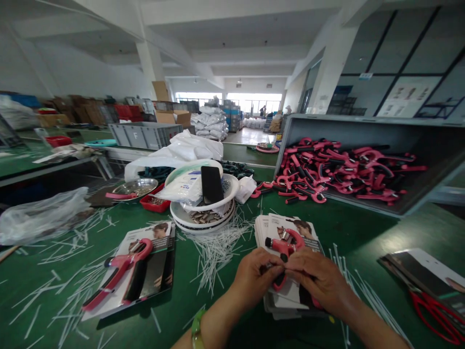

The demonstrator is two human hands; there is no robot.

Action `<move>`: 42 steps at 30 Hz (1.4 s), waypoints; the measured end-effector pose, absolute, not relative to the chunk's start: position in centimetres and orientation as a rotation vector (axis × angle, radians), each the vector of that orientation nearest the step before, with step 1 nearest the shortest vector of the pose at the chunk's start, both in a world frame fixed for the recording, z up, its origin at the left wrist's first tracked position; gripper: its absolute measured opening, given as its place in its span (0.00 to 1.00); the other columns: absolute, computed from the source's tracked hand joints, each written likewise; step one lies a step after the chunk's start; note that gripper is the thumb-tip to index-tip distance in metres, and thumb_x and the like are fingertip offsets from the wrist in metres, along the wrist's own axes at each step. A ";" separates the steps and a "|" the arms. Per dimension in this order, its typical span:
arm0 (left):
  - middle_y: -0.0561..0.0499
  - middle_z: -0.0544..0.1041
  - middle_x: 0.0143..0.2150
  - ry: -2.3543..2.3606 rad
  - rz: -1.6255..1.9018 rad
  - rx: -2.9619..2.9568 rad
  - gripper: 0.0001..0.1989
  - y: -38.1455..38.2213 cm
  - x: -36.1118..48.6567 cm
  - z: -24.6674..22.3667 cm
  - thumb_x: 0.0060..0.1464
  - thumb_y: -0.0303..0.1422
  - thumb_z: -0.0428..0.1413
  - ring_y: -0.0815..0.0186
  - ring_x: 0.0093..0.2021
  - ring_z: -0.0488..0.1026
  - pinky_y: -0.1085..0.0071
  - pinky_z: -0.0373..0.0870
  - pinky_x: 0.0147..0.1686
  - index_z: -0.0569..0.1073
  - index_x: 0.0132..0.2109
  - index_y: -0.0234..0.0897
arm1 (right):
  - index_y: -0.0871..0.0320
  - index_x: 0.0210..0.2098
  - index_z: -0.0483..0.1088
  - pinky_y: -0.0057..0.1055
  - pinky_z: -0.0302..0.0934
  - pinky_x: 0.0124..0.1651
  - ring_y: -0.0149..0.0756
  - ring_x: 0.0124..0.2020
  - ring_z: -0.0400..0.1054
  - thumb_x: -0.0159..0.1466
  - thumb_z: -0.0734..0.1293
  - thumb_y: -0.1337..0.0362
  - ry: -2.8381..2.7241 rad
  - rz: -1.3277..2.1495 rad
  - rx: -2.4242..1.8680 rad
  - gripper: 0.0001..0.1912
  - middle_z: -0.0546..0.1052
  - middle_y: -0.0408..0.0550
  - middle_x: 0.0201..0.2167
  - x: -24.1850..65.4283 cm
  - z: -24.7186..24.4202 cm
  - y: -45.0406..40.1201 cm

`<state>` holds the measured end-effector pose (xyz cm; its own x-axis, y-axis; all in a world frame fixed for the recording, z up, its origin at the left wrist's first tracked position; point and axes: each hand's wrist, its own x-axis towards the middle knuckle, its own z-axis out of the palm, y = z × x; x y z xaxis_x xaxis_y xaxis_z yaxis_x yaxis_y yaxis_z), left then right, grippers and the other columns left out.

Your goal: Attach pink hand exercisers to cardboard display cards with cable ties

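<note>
A pink-and-black tool with two handles and a curved jaw [296,238] lies on a stack of printed cards [281,306] in front of me. Over its middle, my left hand [256,274] and my right hand [319,278] meet with thumbs and fingertips pinched together. Whatever small thing they pinch is hidden by the fingers. My right hand also covers part of the tool's handles. To the left, another pink-and-black tool [134,269] rests on its own printed card [160,261], a thin white band around one handle.
A grey crate [410,203] tipped on its side holds many such tools. White basins [198,228] with metal parts, a phone [211,184] and a bag stand centrally. Thin white strips [214,257] litter the green table. Red-handled scissors [432,310] lie at right, beside long white strips [370,298].
</note>
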<state>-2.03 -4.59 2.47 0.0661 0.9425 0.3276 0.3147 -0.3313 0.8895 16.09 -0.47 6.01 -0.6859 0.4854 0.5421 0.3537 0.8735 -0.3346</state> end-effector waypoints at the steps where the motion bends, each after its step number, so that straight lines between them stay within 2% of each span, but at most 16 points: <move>1: 0.51 0.76 0.34 1.253 1.258 1.717 0.06 -4.6 -2.0 2.8 0.54 0.32 0.56 0.69 0.35 0.70 0.75 0.65 0.36 0.78 0.36 0.39 | 0.56 0.33 0.70 0.30 0.64 0.38 0.32 0.32 0.70 0.64 0.61 0.66 -2.386 0.202 -0.603 0.06 0.76 0.44 0.29 16.0 6.0 -0.6; 4: 0.50 0.74 0.37 1.255 1.242 1.718 0.06 -4.7 -1.9 3.9 0.53 0.33 0.57 0.68 0.36 0.70 0.75 0.66 0.34 0.77 0.37 0.39 | 0.56 0.31 0.67 0.30 0.62 0.35 0.33 0.31 0.68 0.65 0.59 0.66 -2.306 0.009 -0.620 0.08 0.73 0.44 0.26 15.4 6.3 -0.9; 9: 0.50 0.72 0.41 1.372 1.298 1.749 0.05 -4.9 -2.1 4.4 0.52 0.32 0.57 0.67 0.43 0.70 0.72 0.67 0.43 0.77 0.36 0.42 | 0.56 0.32 0.65 0.31 0.61 0.38 0.34 0.33 0.67 0.64 0.60 0.67 -2.039 -0.144 -0.703 0.05 0.72 0.44 0.28 15.0 5.7 -0.9; 13: 0.49 0.70 0.46 1.432 1.236 1.758 0.12 -5.4 -2.2 3.2 0.51 0.29 0.56 0.66 0.45 0.70 0.73 0.68 0.42 0.75 0.44 0.45 | 0.55 0.32 0.65 0.30 0.62 0.38 0.35 0.35 0.69 0.65 0.59 0.65 -1.979 0.000 -0.853 0.06 0.73 0.45 0.30 15.0 5.0 -0.9; 16: 0.47 0.71 0.43 1.414 1.274 1.822 0.13 -5.7 -2.0 2.3 0.55 0.31 0.53 0.65 0.44 0.70 0.70 0.68 0.43 0.73 0.48 0.41 | 0.55 0.35 0.65 0.28 0.63 0.38 0.33 0.36 0.70 0.66 0.58 0.65 -2.028 0.196 -0.867 0.06 0.75 0.44 0.32 14.8 5.1 -1.5; 20: 0.48 0.70 0.34 1.668 1.248 1.758 0.11 -5.7 -1.4 1.5 0.56 0.34 0.52 0.65 0.34 0.69 0.70 0.67 0.34 0.74 0.44 0.37 | 0.55 0.31 0.66 0.26 0.60 0.31 0.30 0.27 0.68 0.66 0.57 0.66 -2.185 0.219 -0.788 0.09 0.73 0.42 0.25 15.1 5.1 -2.8; 23: 0.49 0.70 0.33 1.744 1.228 1.749 0.10 -5.7 -1.1 1.3 0.55 0.34 0.52 0.66 0.32 0.69 0.70 0.66 0.33 0.74 0.43 0.38 | 0.55 0.31 0.67 0.27 0.59 0.31 0.33 0.28 0.68 0.63 0.57 0.70 -2.312 0.035 -0.701 0.09 0.75 0.43 0.26 15.8 4.7 -3.3; 26: 0.50 0.71 0.33 1.772 1.224 1.765 0.10 -5.7 -1.1 1.6 0.56 0.36 0.52 0.67 0.31 0.69 0.71 0.66 0.32 0.74 0.43 0.40 | 0.56 0.30 0.67 0.27 0.57 0.29 0.34 0.26 0.68 0.61 0.56 0.73 -2.436 -0.009 -0.714 0.11 0.74 0.44 0.25 16.2 4.5 -3.3; 29: 0.51 0.73 0.36 1.744 1.186 1.736 0.12 -5.0 -1.0 2.2 0.53 0.40 0.54 0.66 0.34 0.70 0.70 0.66 0.35 0.74 0.42 0.41 | 0.56 0.28 0.66 0.28 0.55 0.28 0.33 0.24 0.66 0.63 0.56 0.70 -2.450 -0.002 -0.753 0.11 0.73 0.46 0.25 16.0 4.5 -3.0; 32: 0.51 0.73 0.37 1.692 1.140 1.687 0.12 -4.2 -0.7 2.5 0.51 0.41 0.55 0.65 0.38 0.72 0.70 0.67 0.38 0.73 0.40 0.40 | 0.57 0.30 0.67 0.28 0.56 0.31 0.34 0.27 0.66 0.65 0.54 0.67 -2.357 0.047 -0.759 0.12 0.74 0.47 0.27 15.9 4.1 -2.9; 37: 0.50 0.73 0.37 1.735 1.095 1.709 0.13 -3.5 -0.4 2.5 0.53 0.43 0.53 0.64 0.36 0.72 0.67 0.68 0.38 0.73 0.38 0.40 | 0.57 0.32 0.66 0.29 0.57 0.34 0.34 0.32 0.66 0.65 0.54 0.68 -2.256 0.112 -0.712 0.11 0.74 0.46 0.29 16.2 3.3 -3.3; 42: 0.49 0.74 0.38 1.698 1.125 1.791 0.15 -3.3 -1.4 2.1 0.52 0.46 0.53 0.63 0.35 0.72 0.67 0.70 0.37 0.74 0.37 0.39 | 0.57 0.29 0.64 0.29 0.58 0.34 0.33 0.30 0.65 0.65 0.55 0.67 -2.201 0.104 -0.676 0.10 0.73 0.46 0.27 16.1 4.5 -3.9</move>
<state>-1.39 -3.28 2.14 -0.0769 0.9618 0.2627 0.6167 -0.1612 0.7705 16.07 -3.92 4.52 -0.5264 0.5015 0.6866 0.4345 0.8528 -0.2898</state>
